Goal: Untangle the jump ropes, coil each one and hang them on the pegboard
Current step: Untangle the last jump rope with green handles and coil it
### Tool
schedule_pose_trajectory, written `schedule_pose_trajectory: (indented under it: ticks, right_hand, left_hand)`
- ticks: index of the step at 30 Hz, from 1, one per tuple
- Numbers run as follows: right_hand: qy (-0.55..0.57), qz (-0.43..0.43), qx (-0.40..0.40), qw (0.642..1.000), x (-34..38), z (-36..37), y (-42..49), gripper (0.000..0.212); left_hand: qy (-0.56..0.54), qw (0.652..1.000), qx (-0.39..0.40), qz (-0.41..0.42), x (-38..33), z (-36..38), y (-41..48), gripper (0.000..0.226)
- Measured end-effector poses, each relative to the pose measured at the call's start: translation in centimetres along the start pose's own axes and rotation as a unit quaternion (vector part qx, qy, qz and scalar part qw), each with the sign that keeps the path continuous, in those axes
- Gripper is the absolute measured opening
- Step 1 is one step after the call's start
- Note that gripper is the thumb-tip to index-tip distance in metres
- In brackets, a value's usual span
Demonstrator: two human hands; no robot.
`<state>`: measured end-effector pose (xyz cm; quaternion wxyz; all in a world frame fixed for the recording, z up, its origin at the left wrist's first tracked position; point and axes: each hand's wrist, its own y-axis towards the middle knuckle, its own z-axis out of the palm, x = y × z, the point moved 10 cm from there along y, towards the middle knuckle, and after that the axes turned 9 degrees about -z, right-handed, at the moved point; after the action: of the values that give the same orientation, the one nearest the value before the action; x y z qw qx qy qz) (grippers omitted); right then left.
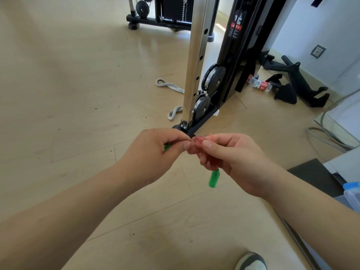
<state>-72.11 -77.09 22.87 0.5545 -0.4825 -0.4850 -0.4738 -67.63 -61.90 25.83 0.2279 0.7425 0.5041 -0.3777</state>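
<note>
A pale wooden floor fills most of the view. On it stands a black cable machine with a chrome upright drilled with holes and round pulleys low on its frame. Black handle attachments lie on the floor to its right, beside a plastic bottle on its side. A grey hose curls near the right edge, and two grey rope loops lie left of the upright. The toe of a shoe shows at the bottom.

Both bare forearms reach in from below, and the hands meet in mid-air in front of the machine's base. The right hand curls round a jump rope, with the thumb pressed on top of the bundle. The left hand pinches the same bundle between thumb and forefinger from the other side, its other fingers folded.

The rope is thin, translucent red cord, wound into a small tight coil of many loops, held above the floor and touching nothing else. One bright green handle hangs below the right hand. A sliver of a second green handle shows inside the left hand's grip; how much of it is held cannot be told.
</note>
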Motion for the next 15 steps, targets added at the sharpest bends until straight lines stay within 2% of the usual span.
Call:
schedule_pose_trajectory:
  ticks: [3, 9, 15]
  right_hand:
    - [-0.002, 0.000, 0.015, 1.000, 0.0, 0.3, -0.1, 0.035]
    - [-0.002, 0.005, 0.035, 0.999, -0.2, 0.7, -0.4, 0.035]
    - [-0.034, 0.009, 0.074, 0.997, -0.4, 1.1, -0.6, 0.026]
  left_hand:
    - [0.067, 0.997, -0.031, 0.034, -0.9, -0.4, -0.5, 0.016]
    - [0.083, 0.995, 0.028, 0.039, -1.8, 0.6, -0.6, 0.026]
    - [0.005, 0.992, 0.114, 0.045, -2.6, 1.7, -1.3, 0.052]
